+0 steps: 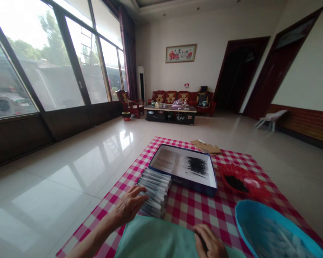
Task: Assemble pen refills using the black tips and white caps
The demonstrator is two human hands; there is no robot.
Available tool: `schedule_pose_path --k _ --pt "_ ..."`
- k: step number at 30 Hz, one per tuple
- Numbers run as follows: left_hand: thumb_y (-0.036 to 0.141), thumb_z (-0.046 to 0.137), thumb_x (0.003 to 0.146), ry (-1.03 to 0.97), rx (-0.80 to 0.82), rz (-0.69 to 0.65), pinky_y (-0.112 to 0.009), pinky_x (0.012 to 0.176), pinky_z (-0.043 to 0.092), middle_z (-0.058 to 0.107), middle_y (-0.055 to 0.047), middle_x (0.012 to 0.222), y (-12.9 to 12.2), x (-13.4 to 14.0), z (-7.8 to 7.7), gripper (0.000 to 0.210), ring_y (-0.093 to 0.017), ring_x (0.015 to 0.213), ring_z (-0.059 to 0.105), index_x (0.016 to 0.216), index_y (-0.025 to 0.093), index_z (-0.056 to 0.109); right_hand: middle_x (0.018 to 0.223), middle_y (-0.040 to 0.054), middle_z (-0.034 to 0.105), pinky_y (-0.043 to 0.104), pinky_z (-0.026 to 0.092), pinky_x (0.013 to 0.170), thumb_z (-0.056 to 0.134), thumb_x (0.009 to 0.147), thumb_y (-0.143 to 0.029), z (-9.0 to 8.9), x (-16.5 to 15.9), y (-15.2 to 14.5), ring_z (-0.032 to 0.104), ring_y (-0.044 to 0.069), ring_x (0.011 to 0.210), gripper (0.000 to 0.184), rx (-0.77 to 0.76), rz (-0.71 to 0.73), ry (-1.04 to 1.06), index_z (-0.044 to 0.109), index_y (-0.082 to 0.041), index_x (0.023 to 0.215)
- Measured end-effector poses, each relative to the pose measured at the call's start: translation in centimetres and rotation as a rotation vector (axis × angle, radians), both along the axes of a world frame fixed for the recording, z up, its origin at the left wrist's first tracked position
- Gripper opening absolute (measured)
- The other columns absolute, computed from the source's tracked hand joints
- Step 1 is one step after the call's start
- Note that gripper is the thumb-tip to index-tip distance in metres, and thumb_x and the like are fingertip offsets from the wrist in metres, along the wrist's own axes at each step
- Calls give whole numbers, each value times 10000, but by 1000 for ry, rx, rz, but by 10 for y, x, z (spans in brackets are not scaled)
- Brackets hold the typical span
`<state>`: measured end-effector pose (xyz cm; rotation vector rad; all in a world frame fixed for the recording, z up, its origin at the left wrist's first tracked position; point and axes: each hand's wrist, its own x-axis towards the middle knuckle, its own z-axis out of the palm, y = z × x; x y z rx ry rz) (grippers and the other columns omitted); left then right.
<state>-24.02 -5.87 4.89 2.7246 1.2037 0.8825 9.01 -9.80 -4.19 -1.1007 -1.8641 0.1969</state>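
My left hand (pixel 129 204) reaches over a stack of pens (pixel 154 188) with pale, clear-looking barrels and dark ends. Its fingers are stretched out and apart, at the near left side of the stack. My right hand (pixel 209 242) rests low on a light green cloth (pixel 156 238), fingers curled in. A dark bit shows by those fingers, too unclear to name. Beyond the pens lies a shallow blue-edged box (pixel 181 182) with a white inside. Thin pale rods (pixel 165 160) lie in its left half, and thin black sticks (pixel 196 166) in its right half.
A red-and-white checked cloth (pixel 187 206) lies under everything. To the right are a red scalloped dish (pixel 254 184) with small dark pieces and a blue basin (pixel 240 218) of clear plastic parts. Flat brown cardboard (pixel 208 147) lies behind the box. A coffee table (pixel 169 109) stands farther back.
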Motion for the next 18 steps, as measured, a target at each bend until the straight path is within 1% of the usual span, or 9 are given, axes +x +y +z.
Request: schedule_pose_path --k 2,4,8,10,15,18 --pt "174 417 934 19 -9 31 -379 882 472 548 -106 1188 -6 -8 -9 259 -234 1060 523 1111 224 598 828 50 663 280 549 662 429 917 -233 1 0 1 661 186 752 187 14 0 -11 615 -233 940" --pt "166 411 933 26 -10 48 -386 889 474 542 -110 1198 -9 -10 -15 266 -237 1071 519 1115 223 596 821 48 666 275 553 652 425 917 -228 4 0 1 665 184 744 190 33 -5 -19 614 -230 933" --pt "154 412 922 53 0 48 -397 880 485 540 -112 1209 -10 -9 -20 280 -244 1075 522 1114 228 602 793 40 671 249 561 629 436 910 -217 14 2 0 675 172 714 180 95 11 -57 615 -225 925" --pt "159 420 918 69 1 50 -409 886 486 533 -113 1227 -10 -9 -21 282 -250 1094 513 1122 229 601 796 40 673 244 564 632 445 907 -209 16 2 0 677 170 718 172 95 22 -81 614 -224 930" --pt "192 445 910 81 14 58 -432 906 488 532 -105 1248 -11 -12 -26 259 -258 1133 494 1100 236 614 816 54 669 264 564 655 435 918 -225 12 1 0 671 179 742 180 49 3 -55 615 -219 933" --pt "195 439 908 65 19 81 -417 905 494 546 -91 1243 -11 -11 -28 236 -250 1127 507 1025 235 640 817 53 665 270 557 664 436 921 -239 8 0 -1 663 179 747 185 26 9 -34 620 -224 938"
